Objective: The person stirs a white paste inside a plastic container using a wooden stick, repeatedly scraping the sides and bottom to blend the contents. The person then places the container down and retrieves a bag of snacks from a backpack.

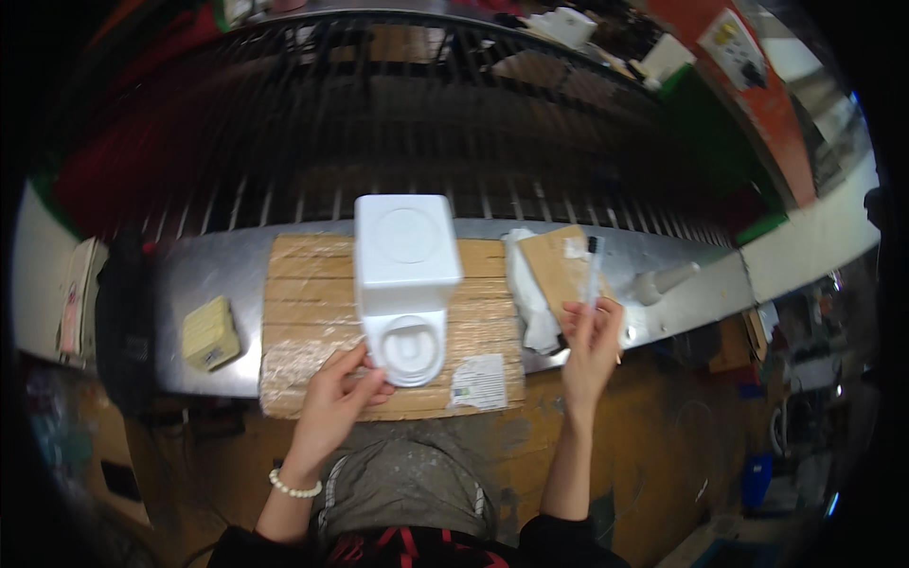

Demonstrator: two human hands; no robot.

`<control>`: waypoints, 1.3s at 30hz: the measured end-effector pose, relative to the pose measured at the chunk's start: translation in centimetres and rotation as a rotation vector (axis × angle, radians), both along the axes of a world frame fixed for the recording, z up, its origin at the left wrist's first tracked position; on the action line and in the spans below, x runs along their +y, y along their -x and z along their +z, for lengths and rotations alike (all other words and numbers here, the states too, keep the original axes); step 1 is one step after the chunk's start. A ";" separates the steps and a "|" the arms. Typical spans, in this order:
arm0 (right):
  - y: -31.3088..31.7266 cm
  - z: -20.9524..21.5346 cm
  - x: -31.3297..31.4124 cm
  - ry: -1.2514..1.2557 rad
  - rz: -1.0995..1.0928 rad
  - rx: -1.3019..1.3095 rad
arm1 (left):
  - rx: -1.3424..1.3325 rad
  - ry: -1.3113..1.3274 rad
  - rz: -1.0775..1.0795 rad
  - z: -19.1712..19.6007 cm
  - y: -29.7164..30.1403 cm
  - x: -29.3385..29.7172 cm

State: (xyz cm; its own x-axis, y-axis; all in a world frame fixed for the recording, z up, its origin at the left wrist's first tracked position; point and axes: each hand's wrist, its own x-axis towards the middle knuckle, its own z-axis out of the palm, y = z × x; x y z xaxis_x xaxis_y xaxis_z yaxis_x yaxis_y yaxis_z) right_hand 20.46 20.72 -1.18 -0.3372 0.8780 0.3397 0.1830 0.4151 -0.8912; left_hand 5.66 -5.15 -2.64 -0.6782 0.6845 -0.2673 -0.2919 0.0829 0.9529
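A small white toilet-shaped model (405, 284) stands on a plastic-wrapped wooden board (303, 312). My left hand (341, 393) grips the left side of its round bowl at the near end. My right hand (593, 346) is raised to the right of the board and holds a thin white brush with a dark tip (594, 270) upright between its fingers. A brown cardboard piece (559, 265) on white crumpled paper (530, 298) lies just behind that hand.
The board rests on a grey metal bench (199, 275). A yellow sponge block (210, 333) sits at its left, a white tube with a nozzle (663, 281) at its right. Dark metal railing bars (426, 123) run behind. A paper label (478, 381) is stuck on the board.
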 end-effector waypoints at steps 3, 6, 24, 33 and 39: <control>-1.9 3.5 -5.1 0.084 0.217 -0.155 | 0.421 0.226 0.005 0.5 0.3 -0.2; -2.8 5.3 -9.7 -0.154 0.409 -0.475 | 0.721 0.291 0.103 0.9 1.9 -0.3; -0.2 3.7 -13.6 -0.403 0.280 -0.771 | 1.176 0.470 -0.141 -2.4 7.5 1.3; 0.2 4.5 -13.1 -0.432 0.392 -0.810 | 0.961 -0.053 -0.201 -0.4 10.8 4.5; 1.2 4.6 -12.9 -0.407 0.401 -0.833 | 0.963 -0.038 -0.218 0.8 11.0 4.4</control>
